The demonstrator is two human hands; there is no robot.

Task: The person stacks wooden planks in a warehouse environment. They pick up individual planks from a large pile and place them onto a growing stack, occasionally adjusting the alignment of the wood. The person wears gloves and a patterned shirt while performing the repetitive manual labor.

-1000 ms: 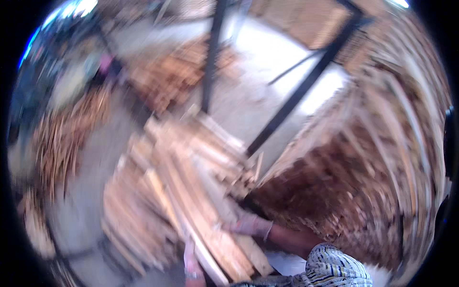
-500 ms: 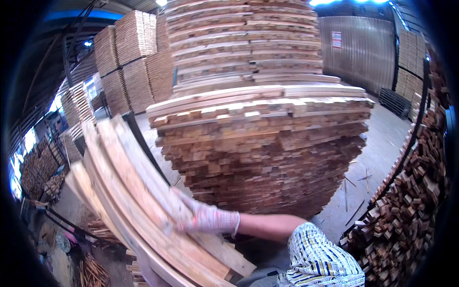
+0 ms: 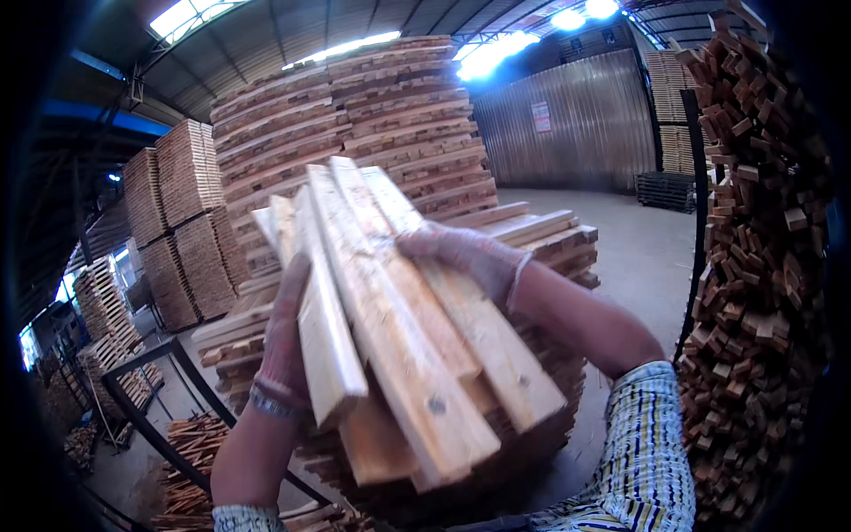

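A bundle of several pale wooden boards (image 3: 399, 355) is held out in front of me, their near ends tilted down toward me. My left hand (image 3: 288, 332), in a knitted work glove, grips the bundle's left side. On the right side, my gloved right hand (image 3: 465, 257) clasps the boards, its thumb and fingers lying over the upper edge. Both hands are closed round the load; the fingers under it are hidden. Behind and beneath the boards is a stack of lumber (image 3: 541, 235), with loose boards along its top.
A tall layered lumber pile (image 3: 355, 133) rises beyond the stack. Close on my right stands a high wall of stacked wood ends (image 3: 753, 293) behind a dark post (image 3: 696, 222). At left are a black metal frame (image 3: 168, 355), thin sticks (image 3: 191, 452) and more piles (image 3: 177, 222).
The boards have swung from the lower left to the centre, over the stack. My left hand has come into clear view, and the whole view has shifted and tilted.
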